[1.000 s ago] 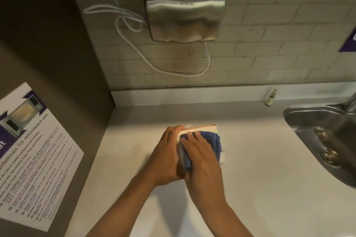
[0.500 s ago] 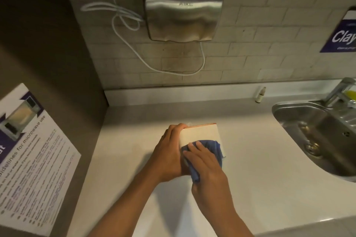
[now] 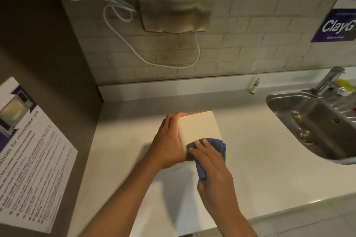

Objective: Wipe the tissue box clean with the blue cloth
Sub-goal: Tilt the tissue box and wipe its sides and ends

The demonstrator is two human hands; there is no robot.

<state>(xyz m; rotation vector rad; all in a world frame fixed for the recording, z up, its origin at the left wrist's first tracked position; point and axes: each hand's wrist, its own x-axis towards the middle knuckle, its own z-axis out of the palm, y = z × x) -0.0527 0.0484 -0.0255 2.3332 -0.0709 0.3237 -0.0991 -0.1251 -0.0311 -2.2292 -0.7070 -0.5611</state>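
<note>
Tissue box (image 3: 199, 128), standing near the middle of the table (image 3: 269, 159) with the sink (image 3: 312, 119) at its 3 o'clock, is judged light, stiff-sided cardboard that would slide or dent under a hard stroke, so it is best braced on a side wall rather than squeezed. Left hand (image 3: 169, 140) wraps that wall at the box's 9 o'clock, fingers curled over the far top edge. Right hand (image 3: 213, 167) lies at the 6 o'clock end, fingers nearly straight, pressing the bunched blue cloth (image 3: 215, 145) onto the box's near edge, the thumb hidden under the cloth.
</note>
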